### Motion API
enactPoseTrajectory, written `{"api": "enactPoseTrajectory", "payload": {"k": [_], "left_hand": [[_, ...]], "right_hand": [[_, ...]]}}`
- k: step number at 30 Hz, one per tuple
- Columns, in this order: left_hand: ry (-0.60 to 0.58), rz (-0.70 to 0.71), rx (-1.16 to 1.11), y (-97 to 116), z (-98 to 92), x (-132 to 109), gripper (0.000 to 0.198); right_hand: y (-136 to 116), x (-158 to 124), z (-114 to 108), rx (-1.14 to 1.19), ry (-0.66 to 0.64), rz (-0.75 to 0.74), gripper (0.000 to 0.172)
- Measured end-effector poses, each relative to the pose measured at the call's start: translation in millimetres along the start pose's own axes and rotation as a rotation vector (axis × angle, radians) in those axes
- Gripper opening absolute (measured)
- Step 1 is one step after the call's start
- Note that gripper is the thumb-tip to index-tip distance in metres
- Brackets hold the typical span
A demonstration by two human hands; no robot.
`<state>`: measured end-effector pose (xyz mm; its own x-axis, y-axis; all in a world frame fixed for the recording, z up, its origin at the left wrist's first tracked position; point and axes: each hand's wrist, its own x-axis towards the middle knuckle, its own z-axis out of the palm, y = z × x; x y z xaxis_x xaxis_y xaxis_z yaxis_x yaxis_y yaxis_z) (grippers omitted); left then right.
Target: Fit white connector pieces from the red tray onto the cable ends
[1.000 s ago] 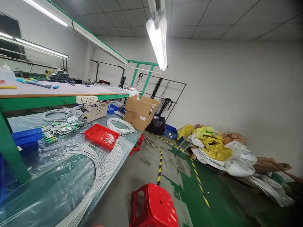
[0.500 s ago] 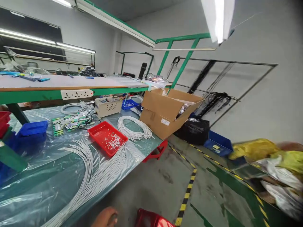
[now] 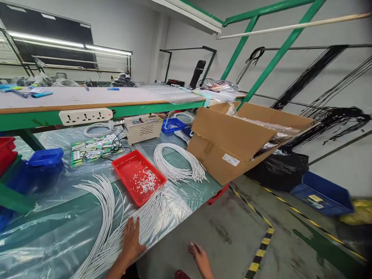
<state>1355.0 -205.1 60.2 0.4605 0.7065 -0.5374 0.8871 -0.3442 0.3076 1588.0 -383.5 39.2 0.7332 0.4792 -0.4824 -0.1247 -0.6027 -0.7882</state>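
Note:
My left hand point(image 3: 132, 241) lies on a fanned bundle of white cables point(image 3: 95, 254) near the front edge of the table. Its fingers are stretched out, with the thumb spread to the right. Out past the table edge, my right hand point(image 3: 200, 259) hangs over the floor. Its fingers are loosely bent with a gap between them, and no object shows in it. Beyond the left hand, a red tray point(image 3: 123, 166) holding small white pieces rests against the cable ends. A coiled bundle of white cables point(image 3: 174, 162) lies right of the tray.
A tilted cardboard box point(image 3: 215, 155) stands at the table's right end. A beige device point(image 3: 143, 130) and bagged green-and-white parts point(image 3: 93, 149) sit behind the tray. Blue bins point(image 3: 46, 157) are at left. Below the raised shelf point(image 3: 116, 99) hangs a power strip point(image 3: 85, 116).
My left hand has come into view on the cables, and my right hand shows over the floor. The view has moved closer, and the red stool has mostly dropped out of sight.

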Motion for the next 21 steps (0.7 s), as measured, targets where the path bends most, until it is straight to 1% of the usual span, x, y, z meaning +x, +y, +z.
{"api": "enactPoseTrajectory", "payload": {"k": [2,3,5,7,10,13,16,19,21], "left_hand": [[0.029,-0.034,0.008,7,-0.6,30,0.116],[0.031,-0.054,0.006,11,0.6,41,0.118],[0.038,-0.077,-0.007,17,6.0,54,0.12],[0.056,-0.078,-0.018,23,13.6,58,0.115],[0.115,-0.057,-0.033,31,22.6,55,0.098],[0.129,-0.068,-0.049,38,19.5,52,0.09],[0.061,-0.097,-0.043,46,5.3,54,0.086],[-0.058,-0.119,-0.046,53,-8.8,58,0.081],[-0.114,-0.136,-0.052,57,-13.5,61,0.079]], "right_hand": [[-10,10,25,0.014,-0.084,-0.044,0.055],[-14,11,37,0.012,-0.133,-0.071,0.058],[-17,7,57,-0.02,-0.245,-0.127,0.058],[-21,0,67,-0.083,-0.343,-0.156,0.056],[-32,-2,69,-0.17,-0.416,-0.159,0.053],[-49,9,71,-0.225,-0.478,-0.21,0.049],[-63,25,79,-0.282,-0.535,-0.215,0.044],[-67,38,92,-0.313,-0.561,-0.131,0.031],[-64,42,102,-0.301,-0.56,-0.061,0.02]]}}
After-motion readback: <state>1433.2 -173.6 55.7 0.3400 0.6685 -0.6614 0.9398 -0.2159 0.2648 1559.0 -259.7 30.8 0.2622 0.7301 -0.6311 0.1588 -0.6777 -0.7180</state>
